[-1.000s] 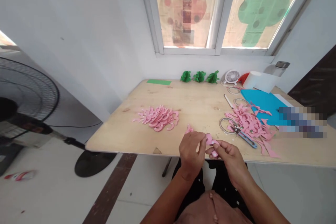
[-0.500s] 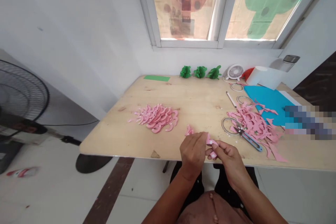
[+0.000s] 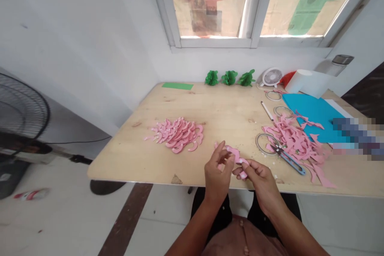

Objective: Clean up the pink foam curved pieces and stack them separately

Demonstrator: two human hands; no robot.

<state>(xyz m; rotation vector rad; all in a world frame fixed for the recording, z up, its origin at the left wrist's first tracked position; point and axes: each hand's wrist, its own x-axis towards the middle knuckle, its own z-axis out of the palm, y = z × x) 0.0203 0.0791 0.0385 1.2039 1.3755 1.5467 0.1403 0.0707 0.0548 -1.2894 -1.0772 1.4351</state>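
Both my hands meet over the near edge of the wooden table (image 3: 228, 124). My left hand (image 3: 217, 170) pinches the upper end of a curved pink foam piece (image 3: 237, 156), with its other fingers lifted apart. My right hand (image 3: 259, 176) is closed on the lower end of the same piece. A heap of similar pink curved pieces (image 3: 177, 134) lies to the left of my hands. To the right lie pink foam scraps (image 3: 295, 142) with scissors (image 3: 280, 152) resting on them.
Three green paper tufts (image 3: 229, 77), a small white desk fan (image 3: 271, 77), a white roll (image 3: 309, 83), a blue sheet (image 3: 309, 114) and a green strip (image 3: 177, 86) sit toward the back of the table. A standing fan (image 3: 18, 128) is on the floor at left.
The view has tilted down and shifted slightly. My left hand's fingers have opened out and the pink piece now shows as a longer curve between both hands.
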